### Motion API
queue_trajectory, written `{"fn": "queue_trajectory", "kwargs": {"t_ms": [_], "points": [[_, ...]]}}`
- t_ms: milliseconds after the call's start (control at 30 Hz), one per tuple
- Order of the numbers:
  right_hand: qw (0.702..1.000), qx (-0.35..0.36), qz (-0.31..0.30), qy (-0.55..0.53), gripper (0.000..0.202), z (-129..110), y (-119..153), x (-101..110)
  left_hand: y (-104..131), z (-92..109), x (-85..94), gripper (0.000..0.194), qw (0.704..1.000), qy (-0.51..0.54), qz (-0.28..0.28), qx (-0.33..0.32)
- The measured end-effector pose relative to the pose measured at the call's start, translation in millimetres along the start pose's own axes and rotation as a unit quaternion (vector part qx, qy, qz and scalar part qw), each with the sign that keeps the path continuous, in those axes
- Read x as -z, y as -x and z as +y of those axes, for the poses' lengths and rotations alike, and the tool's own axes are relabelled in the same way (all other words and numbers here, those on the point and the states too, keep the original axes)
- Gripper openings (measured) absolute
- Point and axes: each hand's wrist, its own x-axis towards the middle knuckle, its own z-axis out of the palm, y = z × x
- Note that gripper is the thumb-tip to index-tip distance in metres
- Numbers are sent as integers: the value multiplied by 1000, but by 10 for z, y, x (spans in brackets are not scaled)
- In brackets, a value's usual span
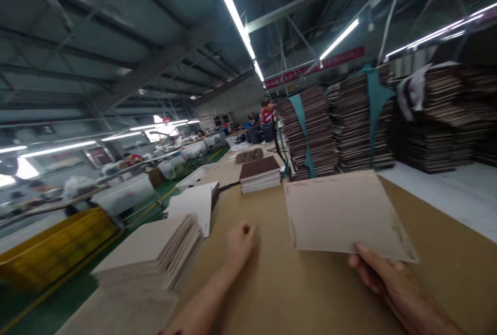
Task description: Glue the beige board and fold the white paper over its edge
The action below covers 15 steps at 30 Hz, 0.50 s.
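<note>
My right hand [382,275] pinches the near edge of a stiff, pale beige sheet [341,213], thumb on top and fingers beneath. The sheet is raised and tilted over the brown tabletop [264,273]. To its left, my left hand [240,242] is curled closed above the table, apart from the sheet and slightly blurred. Whatever it may hold is hidden. Left of that hand rises a tall stack of similar beige sheets [135,247]. Behind the stack lie white sheets [194,203]. A low pile with a dark brown top [260,169] sits farther up the table.
Tall stacks of dark brown pieces [310,133] with teal cloth strips [375,107] line the right back. A yellow bin [58,247] stands on the green floor at left. Another person [267,112] is beyond the table; long workbenches run along the left.
</note>
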Motion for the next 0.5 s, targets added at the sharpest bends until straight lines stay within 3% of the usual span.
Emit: {"fn": "queue_trajectory", "kwargs": {"t_ms": [33,100,200,333,500], "points": [[1000,-8,5,-4,70,-56,-1,-44,-224,-68,150,7,998,-39,44,-33],[1000,-18,12,-9,73,-109,-21,-102,-603,-202,418,24,983,-116,120,-79],[999,-32,16,-7,77,-104,-41,-117,-950,-403,689,45,949,-225,196,-98],[999,-47,10,-14,76,-99,-28,-90,-1173,-618,785,55,910,-332,236,-78],[998,-44,-2,-39,71,-124,-18,-97,-1377,-703,806,44,887,-399,231,-28]]}}
